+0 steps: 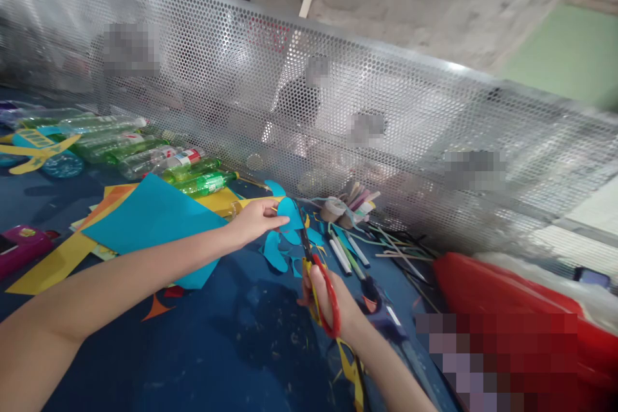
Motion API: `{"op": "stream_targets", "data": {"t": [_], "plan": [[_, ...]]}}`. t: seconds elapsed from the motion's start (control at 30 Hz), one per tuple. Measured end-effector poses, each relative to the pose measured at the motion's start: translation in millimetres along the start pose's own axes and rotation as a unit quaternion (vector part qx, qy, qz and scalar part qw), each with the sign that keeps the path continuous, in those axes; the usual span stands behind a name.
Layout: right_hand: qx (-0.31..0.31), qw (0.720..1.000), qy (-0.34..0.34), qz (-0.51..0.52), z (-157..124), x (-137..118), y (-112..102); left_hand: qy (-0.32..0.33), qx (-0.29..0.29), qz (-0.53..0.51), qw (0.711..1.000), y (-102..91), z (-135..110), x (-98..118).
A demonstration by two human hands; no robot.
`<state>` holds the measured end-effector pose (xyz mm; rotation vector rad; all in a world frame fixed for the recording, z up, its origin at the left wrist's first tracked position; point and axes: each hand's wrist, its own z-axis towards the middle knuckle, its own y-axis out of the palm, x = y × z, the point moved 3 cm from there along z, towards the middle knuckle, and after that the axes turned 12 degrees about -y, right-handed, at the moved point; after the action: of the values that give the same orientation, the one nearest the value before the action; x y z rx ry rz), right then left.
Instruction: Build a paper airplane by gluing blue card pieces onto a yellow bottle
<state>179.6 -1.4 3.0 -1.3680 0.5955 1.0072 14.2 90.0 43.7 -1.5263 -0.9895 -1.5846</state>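
Observation:
Between the fingers and thumb of my left hand (pixel 255 220) is a rounded piece of blue paper (pixel 288 212). My right hand (pixel 333 299) grips a pair of scissors (pixel 329 302) with red and yellow handles. Their dark blades point up and away, right at the edge of the blue piece; whether they are cutting into it I cannot tell. Blue paper scraps (pixel 274 252) lie on the table just below the held piece. A large blue sheet (pixel 154 215) rests on yellow and orange sheets beside my left forearm.
Plastic bottles (pixel 207 184) lie in rows at the back left, near a yellow and blue craft piece (pixel 43 148). White sticks (pixel 340 253), a glue gun (pixel 383 309) and a red bag (pixel 512 296) are on the right. A perforated metal panel (pixel 232 77) borders the blue table (pixel 193 360).

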Motion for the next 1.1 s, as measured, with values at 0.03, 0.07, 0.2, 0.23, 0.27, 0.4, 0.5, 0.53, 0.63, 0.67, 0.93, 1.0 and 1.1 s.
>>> {"op": "stream_targets", "data": {"t": [0.03,0.07,0.2,0.23,0.27,0.4,0.5,0.53,0.63,0.67,0.93,1.0,1.1], "plan": [[-0.011,1.000,-0.013,-0.014,0.4,-0.3,-0.7,-0.003,0.000,0.003,1.000,-0.1,0.6,-0.6],[-0.020,0.999,-0.023,-0.032,0.6,-0.5,-1.6,-0.005,-0.001,0.006,1.000,0.0,1.0,-1.3],[-0.041,0.995,-0.050,-0.079,0.7,-1.7,-4.5,-0.008,-0.010,0.011,1.000,1.6,1.0,-2.4],[-0.041,0.994,-0.052,-0.085,0.7,-2.2,-5.1,-0.010,-0.011,0.011,1.000,2.1,0.6,-2.3],[-0.039,0.994,-0.054,-0.090,0.7,-2.9,-5.7,-0.012,-0.012,0.010,1.000,2.5,0.2,-2.2],[-0.032,0.993,-0.059,-0.092,0.8,-5.4,-6.8,-0.012,-0.017,0.002,1.000,3.4,-0.4,-1.7],[-0.023,0.994,-0.058,-0.090,0.9,-6.2,-7.4,-0.008,-0.022,0.003,1.000,3.8,0.4,-2.5],[-0.021,0.994,-0.057,-0.089,1.0,-6.2,-7.5,-0.008,-0.023,0.003,1.000,3.9,0.7,-3.1],[-0.022,0.995,-0.054,-0.082,1.4,-5.7,-7.4,-0.013,-0.023,0.001,1.000,4.3,1.6,-4.9],[-0.024,0.995,-0.052,-0.081,1.5,-5.4,-7.3,-0.012,-0.024,0.001,1.000,4.5,1.8,-5.4],[-0.029,0.996,-0.033,-0.083,1.4,-4.8,-7.3,-0.012,-0.029,0.019,0.999,5.8,2.5,-8.4],[-0.033,0.995,-0.033,-0.083,1.2,-5.5,-7.1,-0.009,-0.029,0.019,0.999,5.7,2.8,-8.8],[-0.032,0.995,-0.038,-0.084,1.5,-5.9,-7.1,-0.006,-0.029,0.016,0.999,5.4,3.0,-9.2]]}}
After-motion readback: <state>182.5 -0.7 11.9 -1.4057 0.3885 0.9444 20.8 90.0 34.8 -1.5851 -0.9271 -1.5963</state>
